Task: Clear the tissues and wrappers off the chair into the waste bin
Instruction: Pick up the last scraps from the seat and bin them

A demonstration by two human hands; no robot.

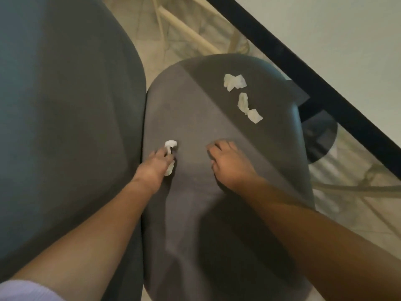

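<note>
A grey chair seat [195, 118] fills the middle of the head view. My left hand [155, 166] rests on its left part, fingers closed on a white crumpled tissue [170, 145] that sticks out past the fingertips. My right hand [227, 161] lies palm down on the seat's middle, fingers curled against the fabric; whether anything is under them is hidden. Two more crumpled tissues lie at the far right of the seat: one [234, 81] further away, a longer twisted one [249, 108] nearer the seat's right edge.
The chair's tall grey backrest [65, 116] stands close on the left. A glass tabletop with a black frame bar [314, 79] overhangs the seat's far right corner. A round dark base [321, 140] and pale cables lie on the tiled floor beneath. No bin is in view.
</note>
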